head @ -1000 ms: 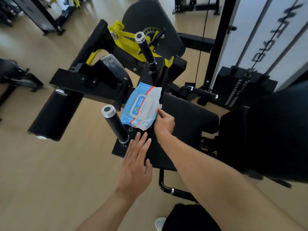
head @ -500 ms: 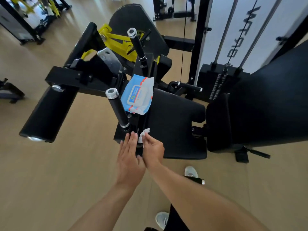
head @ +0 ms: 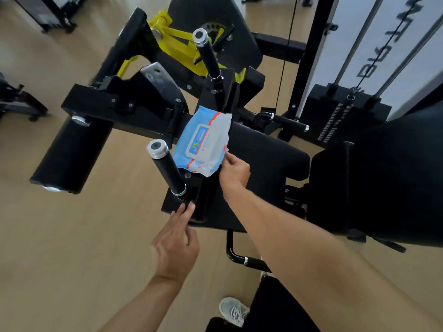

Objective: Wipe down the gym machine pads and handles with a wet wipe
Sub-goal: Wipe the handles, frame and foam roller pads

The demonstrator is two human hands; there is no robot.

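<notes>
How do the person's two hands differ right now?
The right hand pinches the edge of the blue wipes pack; the left hand holds nothing. The right hand's fingers are curled; the left's are extended, tips at the black seat pad's front corner. The right hand reaches farther forward. Both are bare.

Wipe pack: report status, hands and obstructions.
Right hand pinching wet wipe pack edge. Left hand open by near handle. Nothing blocking the pack.
</notes>
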